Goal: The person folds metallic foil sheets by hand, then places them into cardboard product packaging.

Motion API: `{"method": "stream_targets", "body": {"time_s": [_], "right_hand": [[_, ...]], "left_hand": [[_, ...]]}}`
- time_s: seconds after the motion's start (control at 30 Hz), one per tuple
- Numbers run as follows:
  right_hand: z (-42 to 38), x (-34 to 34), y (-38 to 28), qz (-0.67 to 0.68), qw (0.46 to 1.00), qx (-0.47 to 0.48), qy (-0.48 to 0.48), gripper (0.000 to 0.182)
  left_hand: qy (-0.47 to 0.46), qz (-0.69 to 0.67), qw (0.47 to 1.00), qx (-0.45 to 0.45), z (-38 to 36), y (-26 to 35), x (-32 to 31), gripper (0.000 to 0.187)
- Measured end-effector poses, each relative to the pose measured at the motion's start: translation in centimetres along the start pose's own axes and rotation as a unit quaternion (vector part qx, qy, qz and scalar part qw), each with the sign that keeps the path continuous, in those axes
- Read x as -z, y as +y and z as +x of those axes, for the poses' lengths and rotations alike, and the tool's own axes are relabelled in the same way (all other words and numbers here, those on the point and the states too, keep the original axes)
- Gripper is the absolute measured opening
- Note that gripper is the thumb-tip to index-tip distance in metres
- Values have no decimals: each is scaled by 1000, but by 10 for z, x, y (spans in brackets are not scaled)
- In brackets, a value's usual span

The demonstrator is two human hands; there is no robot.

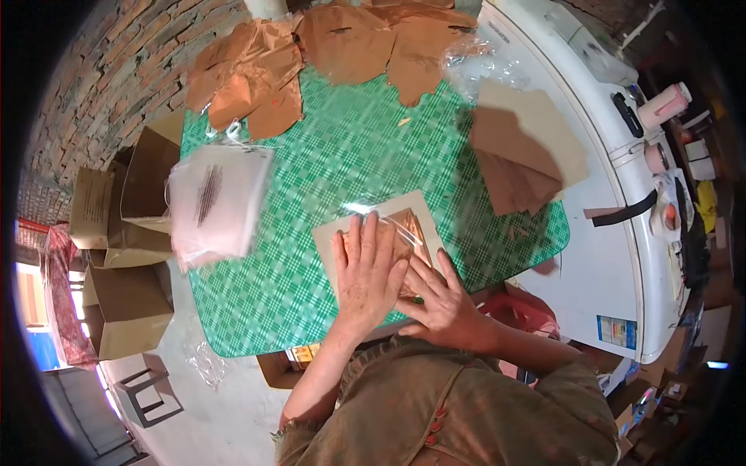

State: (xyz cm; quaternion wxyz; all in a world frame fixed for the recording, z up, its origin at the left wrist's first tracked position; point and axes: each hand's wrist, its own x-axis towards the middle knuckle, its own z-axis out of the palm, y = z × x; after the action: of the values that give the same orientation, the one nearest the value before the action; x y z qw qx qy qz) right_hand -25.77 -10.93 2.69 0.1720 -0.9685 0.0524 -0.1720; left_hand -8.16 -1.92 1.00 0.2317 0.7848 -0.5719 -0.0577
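A folded, shiny copper-coloured piece [413, 225] lies on a beige cardboard sheet [323, 242] at the table's near edge. Glare and a curved clear edge over it look like clear plastic film. My left hand [365, 264] rests flat on the copper-coloured piece, its fingers stretched out and pointing away from me. Just to its right, my right hand [441, 303] lies with fingers spread over the piece's lower right part. Both hands are open, and they cover much of the piece.
The table has a green checked cloth [342, 163]. Copper-coloured sheets [346, 46] lie along its far edge, clear plastic bags [221, 202] at left, beige cardboard sheets [521, 147] at right. Cardboard boxes [128, 299] stand left of it, a white refrigerator [598, 287] at right.
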Motion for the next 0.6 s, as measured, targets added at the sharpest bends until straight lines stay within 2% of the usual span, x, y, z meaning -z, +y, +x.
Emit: {"method": "stream_targets", "body": {"time_s": [0.07, 0.1, 0.17, 0.2, 0.23, 0.27, 0.3, 0.33, 0.4, 0.43, 0.47, 0.53, 0.57, 0.6], "right_hand": [[0, 21, 6, 17, 999, 27, -28, 56], [3, 37, 19, 27, 997, 54, -43, 48], [18, 68, 64, -1, 999, 48, -1, 30], [38, 82, 82, -51, 995, 24, 83, 18], [59, 110, 102, -104, 987, 18, 118, 14], [68, 120, 129, -78, 989, -63, 105, 11], [94, 129, 157, -104, 977, -42, 181, 16], [102, 134, 206, -127, 970, -73, 193, 24], [152, 170, 286, -213, 957, -189, 52, 55], [163, 174, 321, -249, 956, -125, 89, 33], [171, 176, 355, -284, 948, -60, 129, 19], [186, 179, 433, -281, 958, -46, 28, 14], [189, 177, 455, -280, 959, -37, -20, 12], [190, 173, 458, -274, 958, -77, -48, 13]], "left_hand": [[-4, 8, 1000, 2, 1, 1, 0, 67], [0, 21, 1000, -3, 1, 1, 0, 67], [12, 36, 999, -14, 1, 0, -4, 68], [15, 44, 999, -15, -1, -1, -5, 68], [13, 44, 999, -15, -2, 0, -5, 68], [6, 42, 999, -11, 0, 1, -3, 68], [-2, 41, 999, -5, 1, 1, -2, 68], [-7, 34, 999, -2, 0, 1, -2, 68], [-17, 23, 1000, 4, 2, 0, -1, 67], [-24, 7, 1000, 13, 1, -1, 1, 66], [-28, -10, 999, 19, 1, -1, 3, 65], [-39, -38, 998, 31, 2, 0, 7, 63], [-47, -49, 997, 37, 3, 0, 9, 62], [-53, -60, 996, 44, 4, 0, 11, 62]]}}
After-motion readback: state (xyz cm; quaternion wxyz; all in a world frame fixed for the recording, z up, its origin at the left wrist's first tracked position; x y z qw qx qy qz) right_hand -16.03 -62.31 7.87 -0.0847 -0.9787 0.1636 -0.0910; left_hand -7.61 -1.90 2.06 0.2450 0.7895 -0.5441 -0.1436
